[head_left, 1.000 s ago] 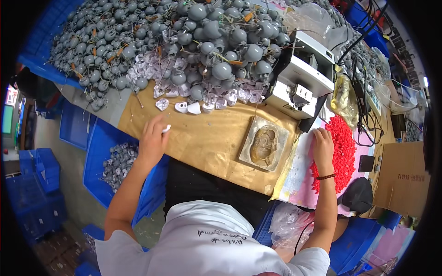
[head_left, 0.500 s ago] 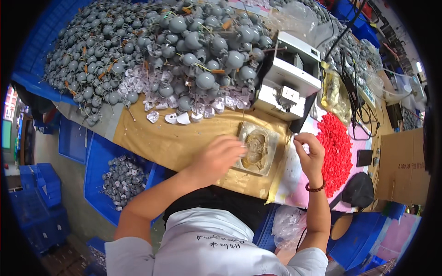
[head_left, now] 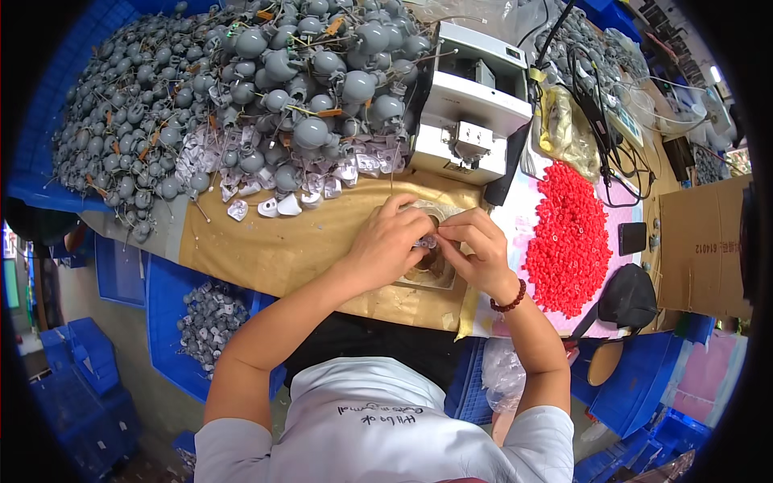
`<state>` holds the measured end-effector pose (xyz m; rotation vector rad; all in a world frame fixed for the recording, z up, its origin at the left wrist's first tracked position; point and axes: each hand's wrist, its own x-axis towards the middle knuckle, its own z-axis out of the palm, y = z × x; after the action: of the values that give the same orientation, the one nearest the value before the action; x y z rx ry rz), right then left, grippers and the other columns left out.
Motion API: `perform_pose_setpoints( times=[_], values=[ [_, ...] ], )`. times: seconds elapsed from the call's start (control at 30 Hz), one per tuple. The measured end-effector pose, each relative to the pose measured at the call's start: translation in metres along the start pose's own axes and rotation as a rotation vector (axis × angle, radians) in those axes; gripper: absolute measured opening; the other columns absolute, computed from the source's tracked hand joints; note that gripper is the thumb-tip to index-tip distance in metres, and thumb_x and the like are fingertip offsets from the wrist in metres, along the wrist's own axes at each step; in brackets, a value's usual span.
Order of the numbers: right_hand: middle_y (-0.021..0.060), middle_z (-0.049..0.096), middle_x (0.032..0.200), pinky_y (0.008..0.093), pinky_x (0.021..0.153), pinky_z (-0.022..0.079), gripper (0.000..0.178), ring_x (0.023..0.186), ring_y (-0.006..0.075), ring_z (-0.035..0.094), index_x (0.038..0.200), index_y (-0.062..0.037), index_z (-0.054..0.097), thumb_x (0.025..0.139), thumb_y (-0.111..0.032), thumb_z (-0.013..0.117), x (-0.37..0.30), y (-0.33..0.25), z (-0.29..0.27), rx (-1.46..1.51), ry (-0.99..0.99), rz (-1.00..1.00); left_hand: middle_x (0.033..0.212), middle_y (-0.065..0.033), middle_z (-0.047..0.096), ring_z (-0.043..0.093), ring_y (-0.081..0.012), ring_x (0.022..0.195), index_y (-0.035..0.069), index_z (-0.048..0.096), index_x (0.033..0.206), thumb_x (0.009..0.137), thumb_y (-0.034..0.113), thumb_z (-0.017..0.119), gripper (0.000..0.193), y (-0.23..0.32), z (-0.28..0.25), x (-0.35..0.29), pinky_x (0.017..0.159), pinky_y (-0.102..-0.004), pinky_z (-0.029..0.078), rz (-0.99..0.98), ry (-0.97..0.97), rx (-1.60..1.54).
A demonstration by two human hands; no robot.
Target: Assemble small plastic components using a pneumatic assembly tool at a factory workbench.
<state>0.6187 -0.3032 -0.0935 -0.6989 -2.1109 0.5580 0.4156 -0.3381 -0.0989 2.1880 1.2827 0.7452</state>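
Both hands meet over a small square fixture block (head_left: pixel 435 278) on the brown paper-covered bench (head_left: pixel 282 249). My left hand (head_left: pixel 390 241) and my right hand (head_left: pixel 477 249) pinch a small pale plastic part (head_left: pixel 425 241) between their fingertips, just above the block. Most of the block is hidden under the hands. A beaded bracelet sits on my right wrist.
A big heap of grey round parts with wires (head_left: pixel 241 88) fills the back left, with pale shells (head_left: pixel 274 205) along its front. A white machine (head_left: pixel 471 105) stands behind the hands. Red small pieces (head_left: pixel 568 233) lie to the right. A blue bin (head_left: pixel 201 322) holds grey parts below the bench edge.
My left hand came from the pale shells at the left to the fixture block. My right hand came from the red pieces to the block; now both hold a small part together.
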Motion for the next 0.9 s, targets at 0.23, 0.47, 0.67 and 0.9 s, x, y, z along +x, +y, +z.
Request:
perform_pose_setpoints(
  times=[0.23,0.47,0.67,0.9],
  values=[
    [0.0038,0.065,0.089,0.0368,0.073,0.047,0.024,0.083,0.0238,0.062,0.089,-0.0071,0.066,0.071,-0.004,0.080,-0.004,0.006,0.010,-0.127,-0.116,-0.113,0.131,-0.0150,0.052,0.044,-0.0372,0.130,0.004,0.064,0.108,0.077,0.011,0.080,0.036,-0.006,0.004,-0.005,0.109,-0.0460,0.039,-0.068,0.052,-0.047],
    [0.0062,0.062,0.106,0.0388,0.083,0.047,0.026,0.101,0.0274,0.059,0.099,-0.0083,0.068,0.075,-0.012,0.078,-0.014,-0.009,0.009,-0.301,-0.263,-0.095,0.136,-0.0148,0.055,0.048,-0.0348,0.132,0.004,0.064,0.123,0.083,0.021,0.079,0.046,-0.004,-0.046,-0.008,0.110,-0.0461,0.041,0.096,-0.188,-0.076],
    [0.0067,0.062,0.108,0.0400,0.084,0.048,0.027,0.102,0.0277,0.058,0.102,-0.0095,0.069,0.076,-0.011,0.078,-0.021,-0.005,0.011,-0.277,-0.246,-0.028,0.111,-0.0070,0.066,0.063,-0.0208,0.099,0.007,0.067,0.111,0.086,0.014,0.073,0.027,0.020,-0.146,0.080,0.078,-0.0354,0.052,0.038,0.297,-0.036],
    [0.0138,0.062,0.110,0.0396,0.089,0.050,0.035,0.103,0.0324,0.059,0.112,-0.0024,0.065,0.081,-0.009,0.079,-0.010,-0.011,-0.002,-0.006,-0.196,0.174,0.113,-0.0118,0.066,0.061,-0.0335,0.105,0.011,0.061,0.127,0.080,0.014,0.072,0.049,-0.024,-0.190,0.146,0.088,-0.0460,0.054,-0.150,0.192,0.817]
  ],
)
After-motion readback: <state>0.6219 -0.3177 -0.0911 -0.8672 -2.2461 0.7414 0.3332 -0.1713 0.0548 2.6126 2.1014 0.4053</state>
